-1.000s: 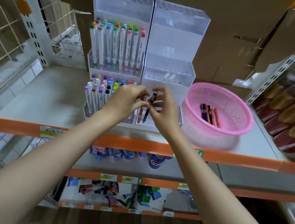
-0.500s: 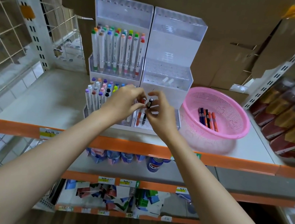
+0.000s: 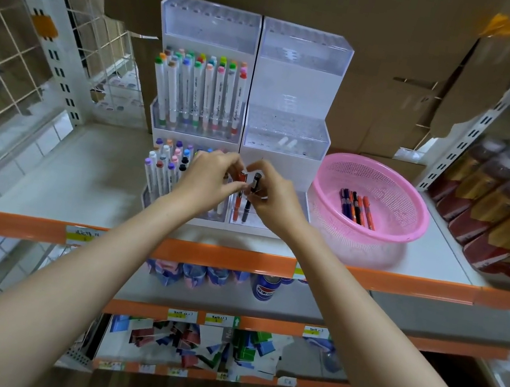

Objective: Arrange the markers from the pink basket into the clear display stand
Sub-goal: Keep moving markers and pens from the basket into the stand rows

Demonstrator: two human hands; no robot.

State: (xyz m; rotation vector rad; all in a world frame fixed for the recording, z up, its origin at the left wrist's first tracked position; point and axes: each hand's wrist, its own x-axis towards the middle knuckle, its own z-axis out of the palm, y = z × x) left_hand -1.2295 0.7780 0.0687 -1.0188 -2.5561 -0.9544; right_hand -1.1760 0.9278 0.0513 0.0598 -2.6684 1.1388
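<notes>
Two clear tiered display stands sit side by side on the shelf; the right stand [image 3: 302, 66] is nearly bare, the left stand [image 3: 207, 26] holds many white markers. My left hand [image 3: 208, 179] pinches the top of an orange marker [image 3: 238, 200] standing in the right stand's lowest tier. My right hand [image 3: 273, 196] pinches a black marker [image 3: 250, 199] upright just beside it. The pink basket [image 3: 392, 189] to the right holds several orange, black and blue markers [image 3: 357, 207].
Dark bottles [image 3: 507, 208] fill the shelf's right end. Cardboard boxes [image 3: 389, 47] stand behind the stands. The shelf's orange front edge [image 3: 203, 254] runs below my wrists. A wire grid panel [image 3: 3, 56] closes the left side. Lower shelves carry cans and packets.
Both markers have sunk lower into the bottom tier of the right stand, with my hands following them down. The camera view has shifted slightly.
</notes>
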